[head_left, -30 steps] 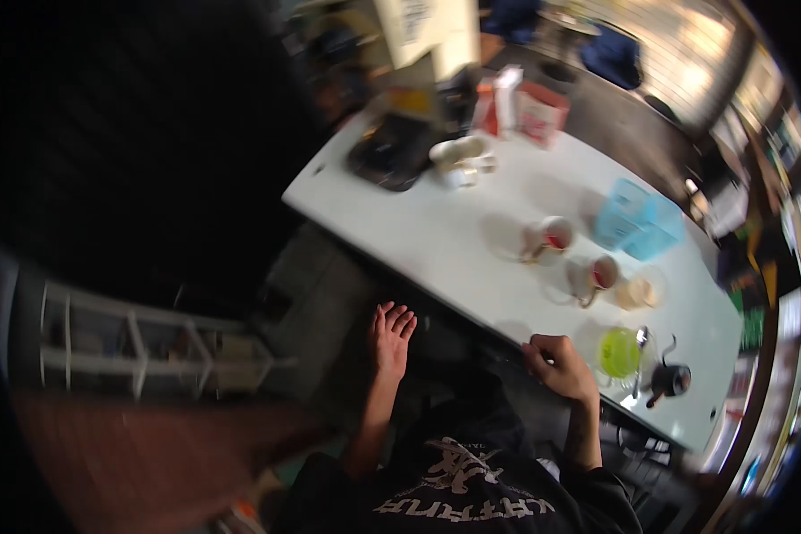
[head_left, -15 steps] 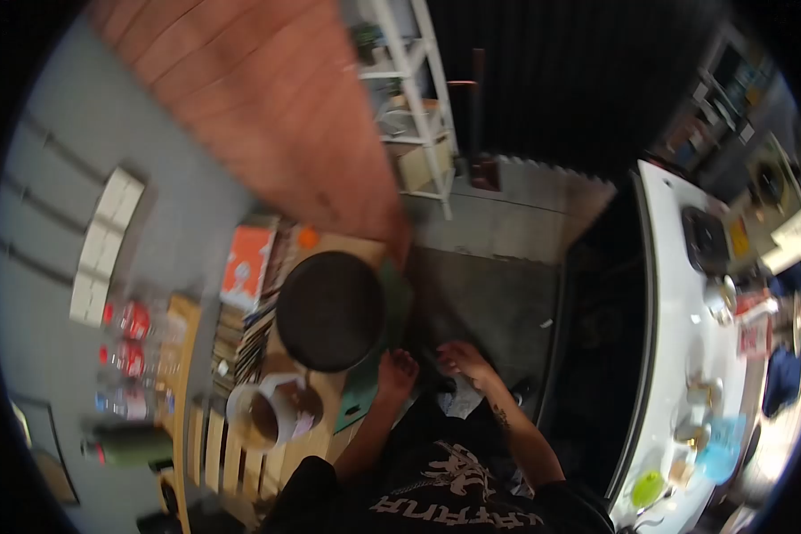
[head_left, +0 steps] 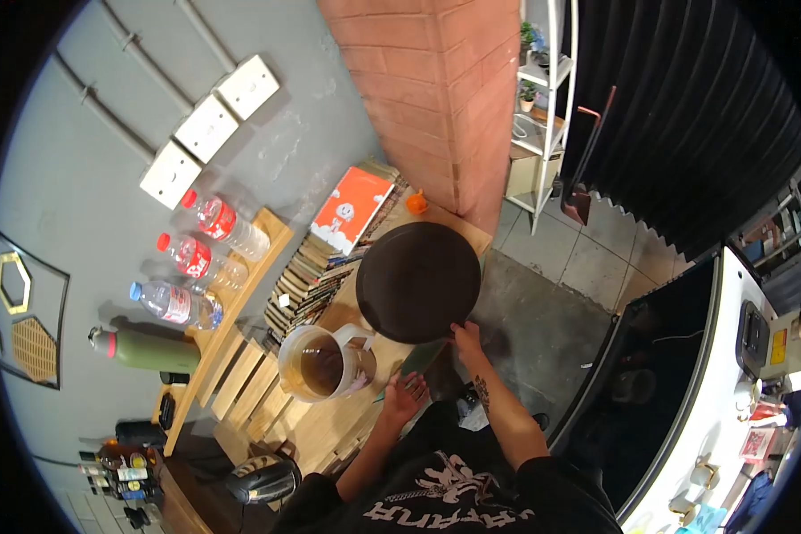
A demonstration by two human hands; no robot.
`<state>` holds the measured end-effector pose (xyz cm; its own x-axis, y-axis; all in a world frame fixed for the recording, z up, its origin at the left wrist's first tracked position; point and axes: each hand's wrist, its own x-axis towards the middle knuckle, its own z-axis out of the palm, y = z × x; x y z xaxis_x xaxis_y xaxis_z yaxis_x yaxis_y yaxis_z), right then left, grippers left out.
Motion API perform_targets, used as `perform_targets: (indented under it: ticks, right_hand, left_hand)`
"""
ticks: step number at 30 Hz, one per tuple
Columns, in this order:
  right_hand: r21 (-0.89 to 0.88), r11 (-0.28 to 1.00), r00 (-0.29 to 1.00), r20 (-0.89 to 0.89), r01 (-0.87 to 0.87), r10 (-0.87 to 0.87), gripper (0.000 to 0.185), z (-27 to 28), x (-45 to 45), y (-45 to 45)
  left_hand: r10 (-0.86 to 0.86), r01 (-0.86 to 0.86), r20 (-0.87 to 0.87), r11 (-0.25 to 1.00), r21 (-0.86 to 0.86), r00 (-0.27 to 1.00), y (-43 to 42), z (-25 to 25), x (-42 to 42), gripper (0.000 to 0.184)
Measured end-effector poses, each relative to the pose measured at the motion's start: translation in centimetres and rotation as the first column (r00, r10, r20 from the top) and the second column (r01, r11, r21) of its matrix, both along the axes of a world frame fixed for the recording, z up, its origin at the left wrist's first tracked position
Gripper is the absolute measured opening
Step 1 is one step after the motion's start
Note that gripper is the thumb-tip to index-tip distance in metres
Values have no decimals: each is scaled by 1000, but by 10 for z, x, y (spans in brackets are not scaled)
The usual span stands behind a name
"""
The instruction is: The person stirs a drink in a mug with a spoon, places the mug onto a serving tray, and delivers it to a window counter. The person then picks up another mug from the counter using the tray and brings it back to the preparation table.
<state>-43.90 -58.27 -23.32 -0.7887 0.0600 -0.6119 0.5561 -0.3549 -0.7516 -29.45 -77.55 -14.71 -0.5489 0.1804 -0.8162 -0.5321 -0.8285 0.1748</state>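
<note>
A large round dark disc [head_left: 418, 283] with a flat top is at the corner of the wooden table; whether it is a tray or a seat I cannot tell. My right hand [head_left: 465, 340] is closed on its near rim, with some fingers hidden beneath. My left hand [head_left: 405, 396] is open, its fingers apart, beside a dark green flat sheet [head_left: 420, 358] and clear of the disc. Left of the disc stands a translucent plastic pitcher [head_left: 327, 363] with brown liquid inside and its handle toward the disc.
Books [head_left: 303, 289] line the wall, with an orange-red booklet [head_left: 351, 209] on top. Bottles [head_left: 214, 267] stand on a wooden ledge. An electric kettle [head_left: 265, 479] is at lower left. A brick column [head_left: 427, 98] rises behind the table; a white counter [head_left: 699, 374] is at right.
The view has swung left, and blur has gone. My right hand has come from open air onto the disc's rim. My left hand now shows its spread fingers near the green sheet.
</note>
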Motion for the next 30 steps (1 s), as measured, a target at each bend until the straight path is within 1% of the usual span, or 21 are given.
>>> perform_targets:
  ticks: [1,3,4,6,8,9,10,12,14,15,16,17,19,20,21,22,25,27,28,29,30]
  right_hand:
    - [3,1000,1000,-5,24,-24,39,12,0,8]
    - [34,993,984,-143,115,-109,21,43,13,36]
    - [37,986,977,-147,163,-156,21,70,24,55]
    - [-114,975,953,-216,191,-212,13,134,55,93]
    - [-67,968,941,-228,242,-251,13,148,92,139]
    - [-23,973,945,-235,229,-227,13,154,117,161]
    - [-20,948,921,-233,318,-314,13,166,142,180]
    - [36,946,908,-294,322,-298,13,196,195,212]
    - [31,891,849,-321,453,-420,15,220,248,233]
    - [93,876,850,-309,474,-427,16,229,271,240]
    - [153,860,853,-294,487,-431,17,237,293,244]
    - [111,827,808,-316,552,-497,19,244,314,246]
    - [205,737,751,-353,644,-558,20,249,353,248]
    - [292,692,744,-379,660,-550,21,251,372,249]
    - [506,601,784,-351,619,-512,26,261,392,253]
    - [405,441,596,-478,801,-645,33,271,401,254]
    - [412,5,229,-497,911,-837,43,255,446,290]
    - [436,-275,21,-563,857,-827,51,248,470,322]
    - [420,-410,-76,-618,810,-783,56,237,480,342]
    - [496,-500,-51,-672,709,-739,61,223,492,361]
    - [473,-561,-82,-711,679,-699,62,204,505,384]
  left_hand:
    - [-24,24,-5,1000,3,1000,4,9,-8,49]
    - [146,-150,66,987,57,987,18,31,-21,62]
    - [97,-101,64,993,61,993,27,42,-26,62]
    - [95,-57,-202,981,184,975,44,56,-37,79]
    - [-48,113,-287,970,214,957,66,56,-52,88]
    - [-98,169,-419,976,134,903,80,65,-61,89]
    - [-152,221,-548,973,62,822,98,72,-69,91]
    - [-252,370,-569,924,100,783,127,74,-79,86]
    - [-197,504,-609,773,386,769,164,72,-86,70]
    - [-270,578,-608,714,395,747,179,61,-86,70]
    - [-383,659,-680,726,196,625,191,39,-87,68]
    - [-481,698,-732,716,-10,483,203,19,-89,65]
    - [-581,737,-762,642,-212,287,242,21,-87,63]
    - [-581,813,-688,581,22,434,263,36,-78,60]
    - [-606,819,-568,514,256,558,280,47,-73,57]
    - [-631,843,-570,474,253,526,291,34,-75,57]
    - [-558,879,-688,191,438,464,320,4,-74,54]
    - [-745,903,-513,383,195,427,335,8,-67,58]
    - [-748,910,-521,364,196,411,345,17,-62,58]
    - [-771,925,-519,357,131,370,355,32,-54,58]
    - [-791,934,-513,352,65,334,363,41,-49,59]
